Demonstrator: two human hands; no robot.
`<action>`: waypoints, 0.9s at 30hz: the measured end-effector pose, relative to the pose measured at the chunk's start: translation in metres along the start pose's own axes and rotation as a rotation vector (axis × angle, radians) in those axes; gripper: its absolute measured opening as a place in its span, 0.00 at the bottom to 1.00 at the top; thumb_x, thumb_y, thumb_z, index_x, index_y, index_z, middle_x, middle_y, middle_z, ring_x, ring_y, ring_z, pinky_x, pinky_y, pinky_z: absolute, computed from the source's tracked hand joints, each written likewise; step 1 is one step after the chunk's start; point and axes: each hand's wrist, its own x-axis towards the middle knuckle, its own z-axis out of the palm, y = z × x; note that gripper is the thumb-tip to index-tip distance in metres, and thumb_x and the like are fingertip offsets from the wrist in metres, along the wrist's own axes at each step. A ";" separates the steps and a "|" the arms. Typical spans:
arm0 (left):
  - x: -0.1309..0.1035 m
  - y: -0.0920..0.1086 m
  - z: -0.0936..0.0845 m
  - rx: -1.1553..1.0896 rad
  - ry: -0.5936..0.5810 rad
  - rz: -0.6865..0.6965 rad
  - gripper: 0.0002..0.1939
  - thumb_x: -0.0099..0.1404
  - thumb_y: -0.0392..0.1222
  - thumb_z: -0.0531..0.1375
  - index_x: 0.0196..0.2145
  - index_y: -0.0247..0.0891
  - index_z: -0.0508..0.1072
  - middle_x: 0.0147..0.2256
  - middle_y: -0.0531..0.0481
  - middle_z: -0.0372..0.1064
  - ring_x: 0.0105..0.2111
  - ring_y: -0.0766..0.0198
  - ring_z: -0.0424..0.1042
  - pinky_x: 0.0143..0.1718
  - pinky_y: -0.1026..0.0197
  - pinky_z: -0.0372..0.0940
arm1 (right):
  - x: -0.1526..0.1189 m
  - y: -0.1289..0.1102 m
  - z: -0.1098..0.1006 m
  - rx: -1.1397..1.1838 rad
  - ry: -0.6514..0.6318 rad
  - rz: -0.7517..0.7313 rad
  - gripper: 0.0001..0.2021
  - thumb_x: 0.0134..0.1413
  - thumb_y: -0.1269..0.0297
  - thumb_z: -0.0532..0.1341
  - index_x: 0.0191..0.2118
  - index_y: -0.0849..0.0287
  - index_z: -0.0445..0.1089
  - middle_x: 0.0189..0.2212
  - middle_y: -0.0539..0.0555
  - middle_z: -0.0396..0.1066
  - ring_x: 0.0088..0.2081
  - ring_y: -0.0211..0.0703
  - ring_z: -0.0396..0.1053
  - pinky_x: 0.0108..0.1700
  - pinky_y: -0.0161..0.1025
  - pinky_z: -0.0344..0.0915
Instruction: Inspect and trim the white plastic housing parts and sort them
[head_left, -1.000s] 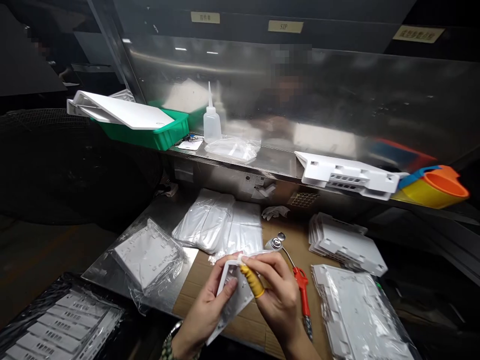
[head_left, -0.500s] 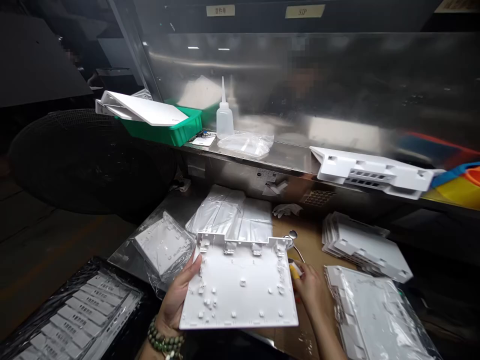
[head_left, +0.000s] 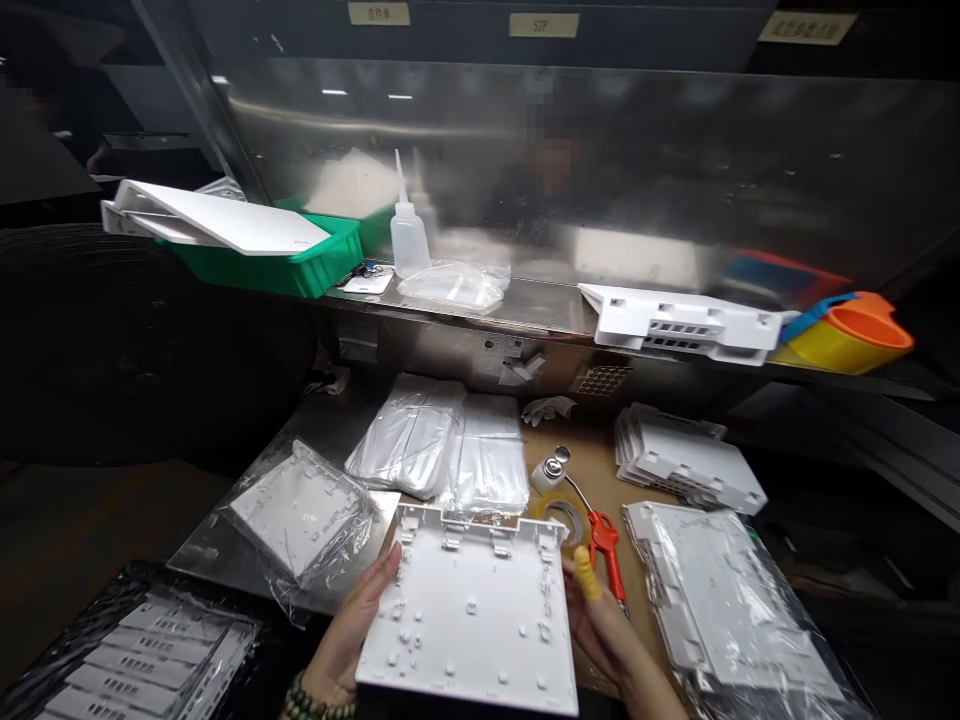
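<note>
A white plastic panel (head_left: pixel 472 620), with clips and small posts on its face, is held up near the bottom centre. My left hand (head_left: pixel 356 620) grips its left edge, thumb on the face, a beaded bracelet at the wrist. Along the right edge is my right hand (head_left: pixel 600 610), a yellow cover on its thumb; its other fingers are partly hidden behind the panel. Just beyond that hand lie a red-handled air gun (head_left: pixel 606 550) and a roll of tape (head_left: pixel 564 515).
Bagged panels lie left (head_left: pixel 300 510) and right (head_left: pixel 735 600); more panels (head_left: pixel 686 460) are stacked behind. Clear bags (head_left: pixel 412 435) lie at the back. The shelf holds a green bin (head_left: pixel 300 270), a bottle (head_left: pixel 409 240) and a yellow container (head_left: pixel 840 345).
The view has shifted right. The panel is slightly lower in view. My right hand has come from beside the tools to the panel's right edge, and the red air gun now shows.
</note>
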 end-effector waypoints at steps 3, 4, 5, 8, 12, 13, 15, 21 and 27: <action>0.027 -0.018 -0.007 0.296 0.012 0.149 0.32 0.64 0.54 0.66 0.60 0.42 0.64 0.48 0.41 0.78 0.46 0.51 0.79 0.47 0.52 0.73 | -0.028 -0.006 0.008 0.437 -0.132 0.257 0.31 0.48 0.38 0.68 0.46 0.62 0.79 0.37 0.63 0.82 0.45 0.60 0.79 0.49 0.57 0.73; 0.039 -0.022 -0.008 0.434 0.017 0.237 0.30 0.65 0.56 0.65 0.58 0.42 0.65 0.46 0.41 0.78 0.44 0.52 0.79 0.44 0.52 0.73 | -0.034 -0.006 0.006 0.519 -0.104 0.306 0.31 0.44 0.41 0.72 0.47 0.62 0.78 0.37 0.63 0.82 0.44 0.61 0.79 0.49 0.57 0.73; 0.053 -0.026 -0.007 0.567 0.016 0.328 0.27 0.66 0.58 0.63 0.56 0.41 0.66 0.44 0.42 0.78 0.42 0.52 0.79 0.43 0.52 0.73 | -0.039 -0.005 0.001 0.571 -0.047 0.335 0.32 0.42 0.44 0.74 0.48 0.63 0.78 0.38 0.63 0.82 0.44 0.62 0.79 0.49 0.57 0.74; 0.104 -0.031 0.001 0.830 -0.003 0.514 0.21 0.66 0.61 0.59 0.41 0.40 0.71 0.36 0.45 0.76 0.40 0.53 0.77 0.45 0.51 0.71 | -0.047 -0.002 -0.023 0.653 0.191 0.322 0.33 0.40 0.46 0.75 0.51 0.62 0.77 0.39 0.62 0.82 0.45 0.62 0.79 0.48 0.56 0.76; 0.174 -0.032 0.023 1.136 -0.154 0.612 0.13 0.66 0.50 0.64 0.41 0.37 0.75 0.45 0.45 0.74 0.53 0.51 0.70 0.59 0.42 0.62 | -0.060 -0.008 -0.055 0.720 0.467 0.195 0.28 0.48 0.49 0.72 0.53 0.58 0.75 0.44 0.59 0.82 0.49 0.61 0.78 0.48 0.55 0.77; 0.188 -0.032 0.029 1.205 -0.182 0.620 0.13 0.66 0.47 0.64 0.44 0.37 0.75 0.48 0.44 0.73 0.55 0.51 0.68 0.60 0.40 0.61 | -0.063 -0.012 -0.059 0.738 0.517 0.171 0.27 0.49 0.50 0.72 0.53 0.58 0.75 0.45 0.58 0.81 0.49 0.61 0.78 0.49 0.55 0.77; 0.212 -0.032 0.037 1.320 -0.206 0.620 0.15 0.68 0.46 0.63 0.49 0.37 0.74 0.52 0.43 0.71 0.56 0.50 0.68 0.59 0.39 0.62 | -0.070 -0.021 -0.066 0.765 0.586 0.120 0.26 0.50 0.53 0.71 0.55 0.57 0.74 0.48 0.58 0.80 0.51 0.60 0.77 0.50 0.54 0.77; 0.246 -0.018 0.040 1.551 -0.173 0.581 0.16 0.70 0.46 0.61 0.52 0.36 0.71 0.47 0.44 0.72 0.46 0.55 0.74 0.50 0.45 0.70 | -0.084 -0.027 -0.073 0.783 0.681 0.011 0.31 0.51 0.56 0.71 0.61 0.54 0.69 0.49 0.55 0.80 0.49 0.57 0.78 0.52 0.51 0.77; 0.267 0.006 0.039 1.567 -0.113 0.566 0.15 0.69 0.44 0.62 0.51 0.36 0.71 0.42 0.48 0.74 0.37 0.60 0.75 0.43 0.51 0.72 | -0.082 -0.011 -0.076 0.743 0.703 0.011 0.32 0.51 0.53 0.71 0.61 0.56 0.69 0.45 0.56 0.81 0.46 0.55 0.79 0.49 0.49 0.77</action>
